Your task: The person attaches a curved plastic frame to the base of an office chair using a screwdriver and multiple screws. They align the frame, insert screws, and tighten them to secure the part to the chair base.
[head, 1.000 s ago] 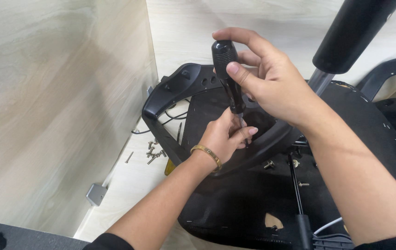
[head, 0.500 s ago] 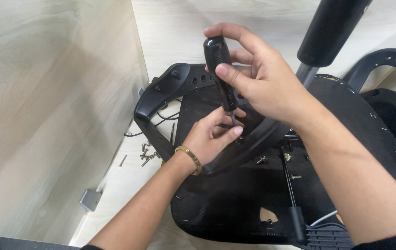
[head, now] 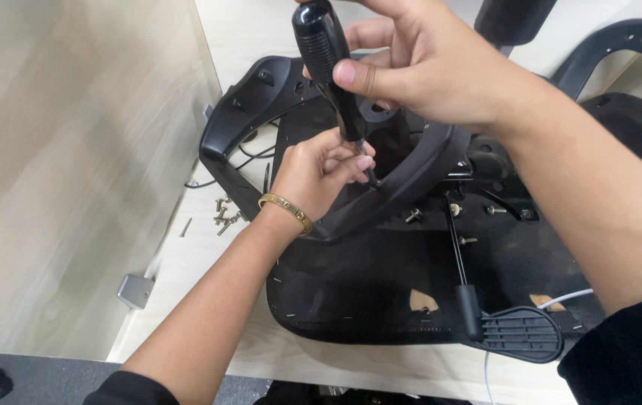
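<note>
The right hand [head: 426,67] grips the stiff, ribbed screwdriver [head: 328,60] by its handle, the surest hold. The left hand [head: 317,176] pinches its thin shaft against the rigid armrest [head: 411,176].

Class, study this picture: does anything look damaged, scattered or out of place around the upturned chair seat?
Yes. The black fabric under the chair seat is torn in two spots, showing pale material near the lever paddle. Loose screws lie scattered on the table beside the armrest.

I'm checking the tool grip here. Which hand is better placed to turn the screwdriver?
Right. The right hand wraps the screwdriver handle from above; the left hand only pinches near its tip.
</note>
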